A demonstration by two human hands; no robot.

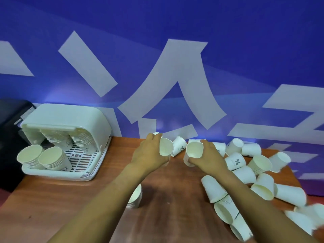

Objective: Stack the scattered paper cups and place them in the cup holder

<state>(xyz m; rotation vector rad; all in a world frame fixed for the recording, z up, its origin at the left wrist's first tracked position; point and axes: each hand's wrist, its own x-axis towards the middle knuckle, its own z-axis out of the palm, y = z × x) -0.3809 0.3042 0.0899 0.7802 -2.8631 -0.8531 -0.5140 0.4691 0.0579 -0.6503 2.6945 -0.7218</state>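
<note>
My left hand (pixel 149 153) grips a white paper cup (pixel 165 147), its mouth turned toward me. My right hand (pixel 208 158) holds another paper cup (pixel 193 149) the same way, a little to the right; the two cups are apart. Several loose cups (pixel 245 172) lie scattered over the right half of the wooden table. A short stack of cups (pixel 135 196) stands under my left forearm, partly hidden. The white cup holder (pixel 70 118) sits at the back left, with stacks of cups (pixel 52 158) inside it and on its tray.
The wooden table (pixel 166 199) ends at a blue wall with white shapes (pixel 175 76). A dark object (pixel 10 128) stands left of the holder. The holder's slotted tray (pixel 91 172) reaches toward the table's middle.
</note>
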